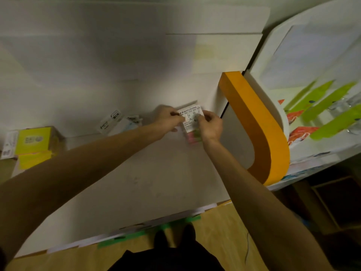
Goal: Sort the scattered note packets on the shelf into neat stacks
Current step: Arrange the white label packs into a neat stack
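Gripping one note packet from both sides, the two hands held it just above the white shelf, near the shelf's back wall. The packet had a white printed label on top, with pink and green note pads showing below the label. The left hand pinched the packet's left edge with curled fingers, and the right hand pinched its right edge the same way. Whether the packet touched the shelf could not be told.

To the left of the hands, a few more packets with white labels lay tilted and scattered against the back wall, blurred. Farther left, at the shelf's end, a stack of yellow packets sat together, one with a green-yellow top face and another yellow one below it.

Right of the hands, an orange curved panel edged the shelf unit. Beyond it, a second white shelf carried green and orange-red flat packs. Below, a wooden floor showed, along with the person's dark clothing and shoes.
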